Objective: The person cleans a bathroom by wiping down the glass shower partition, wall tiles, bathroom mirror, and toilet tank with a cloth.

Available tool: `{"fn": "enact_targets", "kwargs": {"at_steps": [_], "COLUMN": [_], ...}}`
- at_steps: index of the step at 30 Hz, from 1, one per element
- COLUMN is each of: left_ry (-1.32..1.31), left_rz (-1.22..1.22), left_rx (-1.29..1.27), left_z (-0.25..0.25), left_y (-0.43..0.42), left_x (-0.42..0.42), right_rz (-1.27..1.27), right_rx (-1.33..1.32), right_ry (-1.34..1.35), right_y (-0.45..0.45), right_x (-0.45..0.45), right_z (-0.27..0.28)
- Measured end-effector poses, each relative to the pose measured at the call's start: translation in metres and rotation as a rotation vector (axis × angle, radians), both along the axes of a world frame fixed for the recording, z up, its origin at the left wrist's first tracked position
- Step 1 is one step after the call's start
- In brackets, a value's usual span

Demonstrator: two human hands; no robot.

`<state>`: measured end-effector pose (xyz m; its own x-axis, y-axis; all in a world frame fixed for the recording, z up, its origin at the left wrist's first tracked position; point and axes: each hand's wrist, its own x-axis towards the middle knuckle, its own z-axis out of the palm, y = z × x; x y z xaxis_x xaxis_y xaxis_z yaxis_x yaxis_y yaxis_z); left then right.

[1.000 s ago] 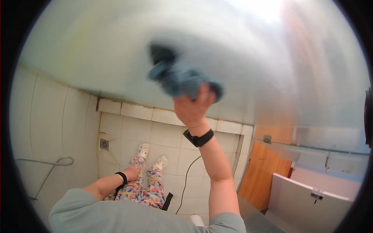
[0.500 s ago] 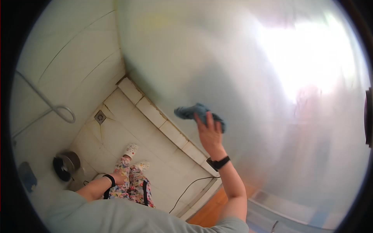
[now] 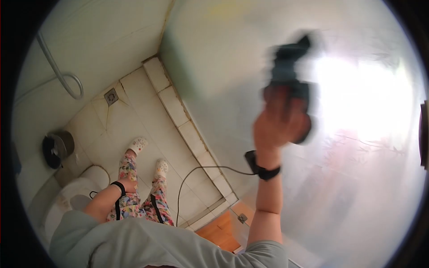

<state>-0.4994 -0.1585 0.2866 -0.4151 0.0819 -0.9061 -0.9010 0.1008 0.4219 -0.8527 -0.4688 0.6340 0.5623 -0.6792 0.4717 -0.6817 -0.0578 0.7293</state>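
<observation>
The bare left arm [image 3: 103, 203] angles down, and its left hand [image 3: 129, 184] lies at one leg of the multicoloured floral trousers [image 3: 128, 166]; whether that grip is wide or narrow, I cannot tell. Further right, the right arm [image 3: 269, 192] stretches upward, nearly straight. The right hand [image 3: 276, 129], blurred, has its grip on the dark blue-green crumpled cloth [image 3: 286, 67], fingers laid over it, against the pale frosted glass panel [image 3: 219, 102]. The cloth looks bunched and smeared, its upper end jutting beyond the fingertips.

A pale tiled floor [image 3: 149, 109] with 1 square drain [image 3: 111, 96] meets a pale wall [image 3: 105, 38].
</observation>
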Motion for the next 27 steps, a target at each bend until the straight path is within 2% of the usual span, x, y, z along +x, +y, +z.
{"fn": "enact_targets", "kwargs": {"at_steps": [2,3,4,5,7,9,10,12,14,16,18,19,20,22,23,25,27], "left_ry": [-0.091,-0.082,-0.096,-0.113,-0.121,-0.159,-0.163,-0.078,-0.144,-0.15,-0.173,-0.181,-0.18,-0.156,-0.161,-0.166,-0.182], "left_rz": [0.102,0.119,0.12,0.132,0.264,0.517,0.534,0.702,0.685,0.709,0.682,0.682,0.686,0.744,0.759,0.777,0.787], "left_rx": [0.067,0.086,0.079,0.059,0.064,0.098,0.099,-0.019,0.06,0.061,0.005,0.003,-0.007,-0.011,-0.032,-0.05,-0.052], "left_z": [-0.002,-0.002,-0.003,-0.005,0.007,0.024,0.021,0.005,0.002,0.0,0.0,0.003,0.0,-0.01,-0.002,-0.007,-0.026], "left_y": [0.009,0.023,0.032,0.032,0.038,0.038,0.051,0.086,0.079,0.076,0.07,0.067,0.069,0.072,0.067,0.063,0.083], "left_x": [-0.005,-0.006,-0.007,-0.01,-0.008,-0.004,-0.004,-0.007,-0.006,-0.007,-0.008,-0.008,-0.006,0.0,0.003,0.004,-0.002], "right_rz": [0.102,0.105,0.07,0.017,-0.007,-0.012,0.005,0.047,0.101,0.127,0.113,0.079,0.032,0.345,-0.07,-0.004,0.06], "right_rx": [0.32,0.556,0.668,0.844,1.051,1.193,1.188,1.343,1.245,1.117,0.778,0.668,0.57,0.598,0.124,-0.128,-0.276], "right_ry": [0.059,0.137,0.288,0.005,0.11,0.589,0.596,0.822,0.655,0.705,0.28,0.422,0.382,-0.381,0.344,0.218,0.162], "right_y": [0.014,0.024,0.037,0.051,0.081,0.087,0.085,0.061,0.007,-0.056,-0.124,-0.143,-0.183,-0.24,-0.235,-0.26,-0.272], "right_x": [0.0,-0.011,-0.026,-0.049,-0.08,-0.081,-0.079,-0.067,-0.049,0.032,0.075,0.115,0.132,0.142,0.185,0.208,0.21], "right_z": [-0.104,-0.158,-0.213,-0.276,-0.352,-0.352,-0.353,-0.34,-0.343,-0.262,-0.212,-0.145,-0.106,-0.032,0.052,0.112,0.121]}}
